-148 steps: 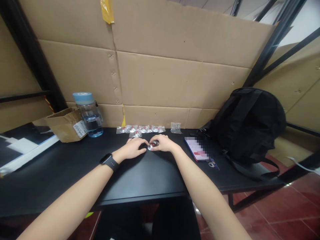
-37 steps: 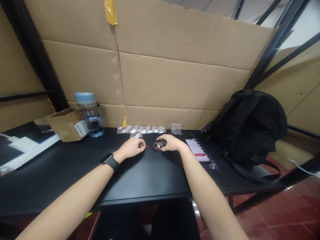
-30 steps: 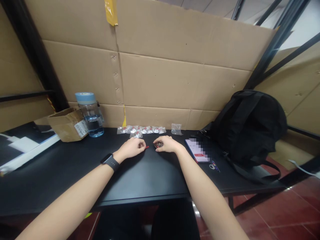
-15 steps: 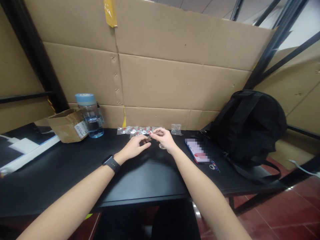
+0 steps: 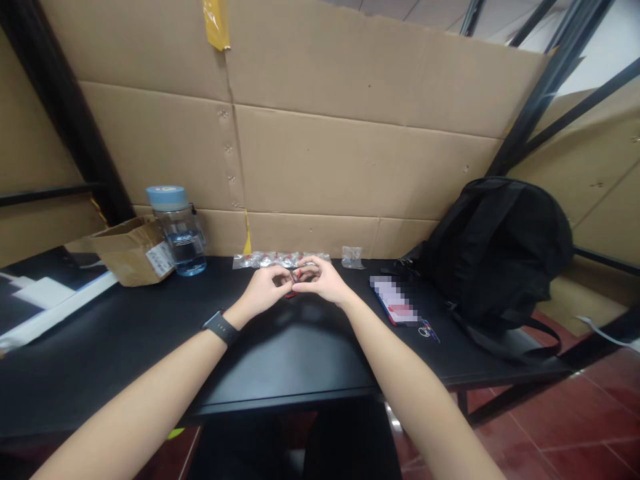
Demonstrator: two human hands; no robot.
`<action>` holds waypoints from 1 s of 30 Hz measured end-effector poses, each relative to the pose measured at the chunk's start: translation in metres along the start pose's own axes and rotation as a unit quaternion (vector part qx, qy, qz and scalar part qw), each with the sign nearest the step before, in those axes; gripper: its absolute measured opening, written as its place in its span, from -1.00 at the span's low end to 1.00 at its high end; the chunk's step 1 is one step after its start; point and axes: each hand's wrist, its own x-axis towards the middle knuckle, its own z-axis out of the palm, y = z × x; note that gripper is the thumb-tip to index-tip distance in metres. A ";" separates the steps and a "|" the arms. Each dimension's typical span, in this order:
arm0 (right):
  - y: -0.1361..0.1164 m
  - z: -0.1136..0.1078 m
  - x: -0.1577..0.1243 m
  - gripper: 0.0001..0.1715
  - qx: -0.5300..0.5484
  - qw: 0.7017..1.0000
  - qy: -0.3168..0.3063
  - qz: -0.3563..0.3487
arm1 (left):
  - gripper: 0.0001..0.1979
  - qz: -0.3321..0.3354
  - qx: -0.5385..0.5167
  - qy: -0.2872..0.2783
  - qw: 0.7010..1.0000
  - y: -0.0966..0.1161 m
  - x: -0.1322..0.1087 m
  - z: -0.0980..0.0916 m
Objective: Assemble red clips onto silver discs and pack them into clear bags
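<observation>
My left hand (image 5: 265, 291) and my right hand (image 5: 321, 280) are raised a little above the black table (image 5: 150, 333), fingertips meeting in a pinch. Between them is a tiny part with red on it (image 5: 295, 275), too small to name. A black watch (image 5: 219, 327) is on my left wrist. Just behind the hands, a row of small clear packets with red and white contents (image 5: 273, 259) lies along the cardboard wall. One more clear packet (image 5: 352, 256) lies to the right of the row.
A blue-lidded water bottle (image 5: 176, 230) and an open cardboard box (image 5: 131, 249) stand at the back left. A phone (image 5: 395, 300) with a key ring lies right of my hands, beside a black backpack (image 5: 495, 250). Cardboard sheets (image 5: 350, 160) wall the back.
My hands lifted off the table and came together in front of the packet row. The small round clear piece my right hand held on the table is no longer visible.
</observation>
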 end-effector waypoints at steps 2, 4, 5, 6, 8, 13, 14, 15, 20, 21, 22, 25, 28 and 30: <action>0.000 0.000 0.000 -0.26 -0.004 1.000 -0.006 -0.001 | -0.84 -0.008 0.011 -0.005 1.000 0.001 0.000 -0.001; -0.001 -0.003 0.000 -0.27 -0.007 1.000 0.000 0.001 | -0.87 -0.008 0.032 -0.009 0.999 0.002 -0.001 -0.003; -0.003 -0.005 0.001 -0.28 -0.010 1.000 0.008 0.001 | -0.88 -0.005 0.049 -0.013 0.999 0.002 -0.001 -0.004; -0.004 -0.009 0.001 -0.31 -0.019 1.000 0.018 -0.002 | -0.89 0.001 0.069 -0.020 0.997 0.002 -0.001 -0.005; -0.007 -0.021 0.000 -0.37 -0.074 0.996 0.040 -0.012 | -0.90 0.011 0.112 -0.040 0.993 0.000 -0.002 -0.006; -0.009 -0.056 -0.007 -0.55 -0.385 0.922 0.020 0.035 | -0.89 0.005 0.178 -0.083 0.981 -0.010 -0.003 -0.004; -0.008 -0.061 -0.008 -0.56 -0.416 0.908 -0.003 0.059 | -0.89 0.004 0.183 -0.090 0.979 -0.012 -0.004 -0.004; -0.007 -0.065 -0.009 -0.57 -0.434 0.897 -0.024 0.079 | -0.89 0.004 0.188 -0.096 0.978 -0.013 -0.004 -0.003; 0.000 -0.068 -0.010 -0.55 -0.448 0.882 -0.077 0.121 | -0.90 0.009 0.195 -0.110 0.975 -0.013 -0.005 -0.002; 0.001 -0.068 -0.010 -0.55 -0.447 0.882 -0.081 0.124 | -0.90 0.011 0.194 -0.113 0.974 -0.013 -0.005 -0.002; 0.001 -0.067 -0.010 -0.56 -0.446 0.882 -0.083 0.126 | -0.90 0.013 0.192 -0.117 0.974 -0.013 -0.005 -0.002; 0.001 -0.066 -0.010 -0.58 -0.448 0.882 -0.077 0.121 | -0.88 0.017 0.183 -0.131 0.974 -0.015 -0.005 -0.001; 0.001 -0.065 -0.010 -0.61 -0.450 0.882 -0.075 0.117 | -0.87 0.016 0.169 -0.135 0.976 -0.016 -0.005 0.000; 0.003 -0.065 -0.010 -0.65 -0.450 0.882 -0.075 0.116 | -0.84 0.022 0.157 -0.133 0.978 -0.017 -0.005 0.000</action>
